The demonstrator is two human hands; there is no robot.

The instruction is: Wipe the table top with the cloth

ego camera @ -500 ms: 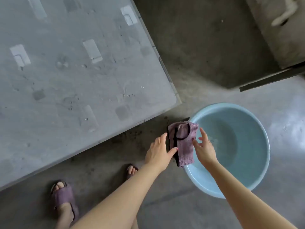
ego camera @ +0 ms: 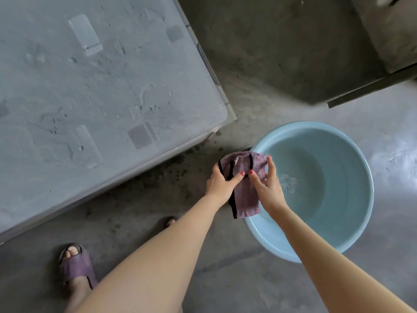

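The grey table top fills the upper left, dusty and spotted with droplets, its rounded corner pointing toward a pale blue basin on the concrete floor. Over the basin's left rim, off the table, hangs the purple cloth. The left hand grips its left fold; the right hand pinches its right side.
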